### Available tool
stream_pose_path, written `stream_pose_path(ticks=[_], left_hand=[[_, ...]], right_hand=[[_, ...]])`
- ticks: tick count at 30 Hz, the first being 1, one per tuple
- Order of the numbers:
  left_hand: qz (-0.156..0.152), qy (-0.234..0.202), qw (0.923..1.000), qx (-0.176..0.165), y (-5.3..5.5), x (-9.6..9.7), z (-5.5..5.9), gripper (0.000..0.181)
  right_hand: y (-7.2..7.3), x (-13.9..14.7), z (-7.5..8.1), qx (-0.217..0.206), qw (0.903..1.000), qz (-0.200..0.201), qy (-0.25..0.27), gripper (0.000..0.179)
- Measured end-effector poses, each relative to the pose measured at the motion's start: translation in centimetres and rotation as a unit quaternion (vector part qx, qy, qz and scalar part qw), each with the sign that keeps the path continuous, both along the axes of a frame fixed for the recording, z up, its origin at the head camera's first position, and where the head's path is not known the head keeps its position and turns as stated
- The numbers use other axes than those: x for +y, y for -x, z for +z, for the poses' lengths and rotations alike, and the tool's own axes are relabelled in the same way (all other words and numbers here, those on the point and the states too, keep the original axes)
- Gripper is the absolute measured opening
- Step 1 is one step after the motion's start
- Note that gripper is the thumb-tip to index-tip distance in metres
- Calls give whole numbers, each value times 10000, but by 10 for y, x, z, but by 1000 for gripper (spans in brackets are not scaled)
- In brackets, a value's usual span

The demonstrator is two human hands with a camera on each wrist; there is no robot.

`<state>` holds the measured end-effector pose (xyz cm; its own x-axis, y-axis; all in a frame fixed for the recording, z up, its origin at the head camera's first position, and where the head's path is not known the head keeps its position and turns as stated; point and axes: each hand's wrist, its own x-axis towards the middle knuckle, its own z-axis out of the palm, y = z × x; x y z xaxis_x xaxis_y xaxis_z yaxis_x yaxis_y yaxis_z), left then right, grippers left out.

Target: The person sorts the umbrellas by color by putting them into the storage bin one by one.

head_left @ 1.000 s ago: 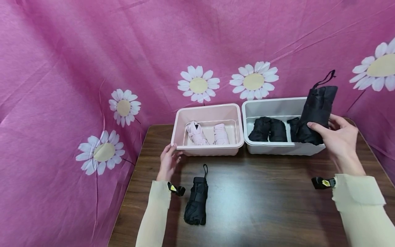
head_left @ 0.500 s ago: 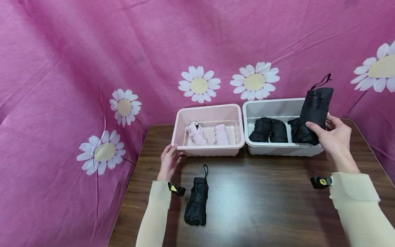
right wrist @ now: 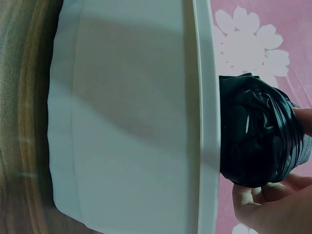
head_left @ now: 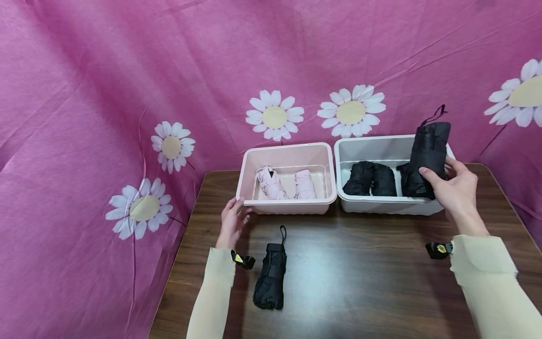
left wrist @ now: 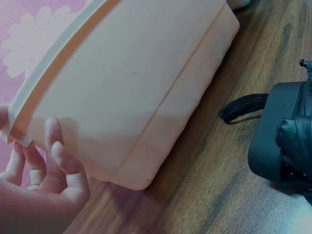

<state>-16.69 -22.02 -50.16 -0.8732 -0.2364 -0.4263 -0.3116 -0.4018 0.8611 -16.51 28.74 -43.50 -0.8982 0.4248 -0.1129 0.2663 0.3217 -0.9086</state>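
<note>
My right hand [head_left: 460, 188] grips a folded black umbrella [head_left: 431, 146], tilted over the right end of the grey bin [head_left: 391, 205] with its strap upward. In the right wrist view that umbrella [right wrist: 253, 131] shows end-on just past the bin's rim. Several black folded umbrellas [head_left: 383, 180] lie inside this bin. At the front left corner of the pink bin [head_left: 288, 207], my left hand [head_left: 232, 221] pinches the rim, thumb on top. Two pale pink folded umbrellas [head_left: 304, 184] lie in the pink bin. Another black umbrella [head_left: 271, 278] rests on the table before it.
Both bins stand side by side at the back of the brown wooden table [head_left: 355, 273]. Close behind them hangs a pink cloth [head_left: 211, 70] printed with daisies. The table's left edge runs beside my left arm.
My right hand has moved slightly left and the held umbrella has sunk a little lower into the grey bin. The left hand stays at the pink bin's corner.
</note>
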Motion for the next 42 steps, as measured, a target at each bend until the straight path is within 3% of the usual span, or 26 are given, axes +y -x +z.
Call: stream_pose_path(ticks=[8,14,19,24,34,42], left_hand=[[-2,-60,9999,93,1,0,-1,43],[32,-85,9999,114,2,1,-1,27],[-16,-74,9999,138,1,0,-1,37],[-36,-40,9999,105,0,0,0,45],[-40,2,10000,70,0,0,0,42],[-27,-2,9999,135,-1,1,1,20]], right_hand=[[3,1,-8,-143,9994,-147,-278,71],[6,-2,-11,-309,9981,-475,-232,67],[4,-6,-13,46,9958,-702,-589,52],[1,-14,-11,25,9956,-624,-705,41],[-4,-35,2,592,9945,-515,-688,38],[-13,-58,17,1289,9906,-408,-194,24]])
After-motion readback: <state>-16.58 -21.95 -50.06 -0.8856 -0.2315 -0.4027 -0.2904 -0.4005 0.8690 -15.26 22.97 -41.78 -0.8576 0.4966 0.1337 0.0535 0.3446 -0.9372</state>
